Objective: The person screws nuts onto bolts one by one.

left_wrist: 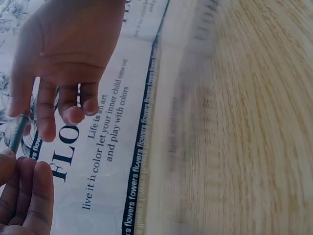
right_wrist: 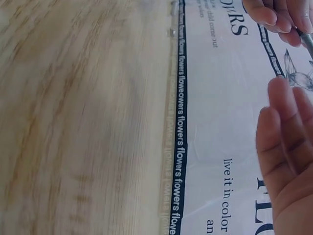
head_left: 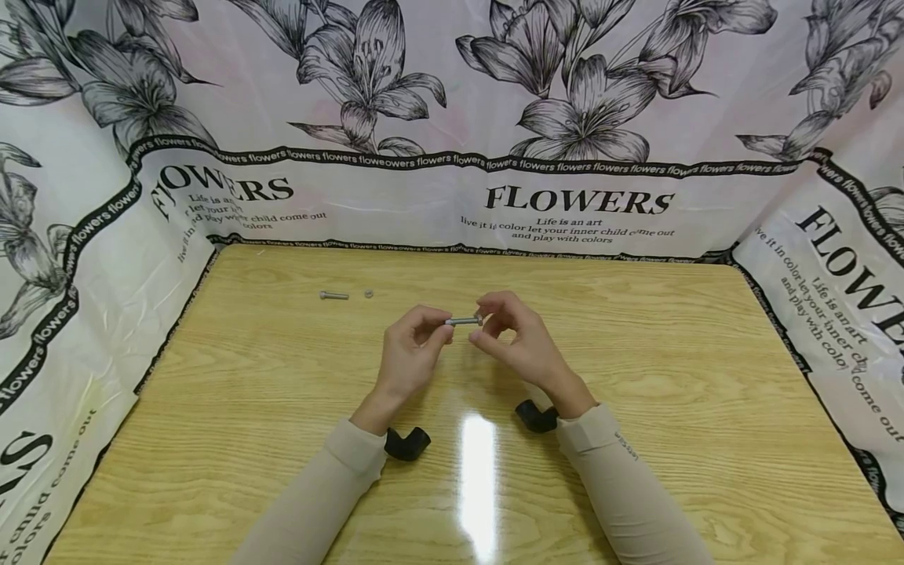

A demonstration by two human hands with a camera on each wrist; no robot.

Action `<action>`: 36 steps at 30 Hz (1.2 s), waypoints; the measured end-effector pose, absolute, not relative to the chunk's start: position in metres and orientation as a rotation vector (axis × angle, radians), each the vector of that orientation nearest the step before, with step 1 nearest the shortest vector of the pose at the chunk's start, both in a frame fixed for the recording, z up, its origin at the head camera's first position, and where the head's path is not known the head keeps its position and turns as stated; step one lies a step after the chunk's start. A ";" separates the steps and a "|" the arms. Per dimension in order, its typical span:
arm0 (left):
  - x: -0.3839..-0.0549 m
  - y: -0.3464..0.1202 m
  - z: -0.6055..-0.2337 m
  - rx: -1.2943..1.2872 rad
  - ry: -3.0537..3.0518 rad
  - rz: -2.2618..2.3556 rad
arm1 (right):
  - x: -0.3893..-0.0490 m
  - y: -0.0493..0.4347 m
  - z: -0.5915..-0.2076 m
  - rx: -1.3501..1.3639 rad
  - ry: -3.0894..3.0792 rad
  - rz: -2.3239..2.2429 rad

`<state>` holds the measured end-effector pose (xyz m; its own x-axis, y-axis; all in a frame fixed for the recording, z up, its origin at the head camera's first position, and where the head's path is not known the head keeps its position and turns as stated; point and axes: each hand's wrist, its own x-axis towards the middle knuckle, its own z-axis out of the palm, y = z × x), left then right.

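A silver threaded bolt [head_left: 462, 321] is held level above the table between the two hands. My left hand [head_left: 411, 353] pinches its left end between thumb and fingertips. At the bolt's other end, where a wider metal piece shows, my right hand [head_left: 526, 345] has its thumb and index finger curled round it. In the left wrist view the bolt [left_wrist: 18, 133] runs between the fingertips of both hands, its ends hidden by them. The right wrist view shows part of the bolt [right_wrist: 306, 40] at the edge, by the left fingertips.
Another bolt [head_left: 334, 296] lies on the wooden table [head_left: 671, 377] at the back left, with a small nut [head_left: 369, 293] to its right. Black bent pieces [head_left: 408, 445] sit by each wrist, partly behind the sleeves. A flower-printed cloth [head_left: 395, 200] walls the table's back and sides.
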<state>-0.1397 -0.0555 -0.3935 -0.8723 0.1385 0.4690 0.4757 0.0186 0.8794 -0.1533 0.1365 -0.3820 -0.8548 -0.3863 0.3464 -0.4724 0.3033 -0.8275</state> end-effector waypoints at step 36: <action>-0.140 -0.055 -0.396 -0.644 -2.037 -1.948 | -0.154 0.134 -0.384 0.936 -2.364 1.561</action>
<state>-0.1399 -0.0553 -0.3956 -0.8710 0.1422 0.4702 0.4761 0.0083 0.8793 -0.1535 0.1338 -0.3844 -0.7919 -0.4116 0.4511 -0.5766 0.2604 -0.7744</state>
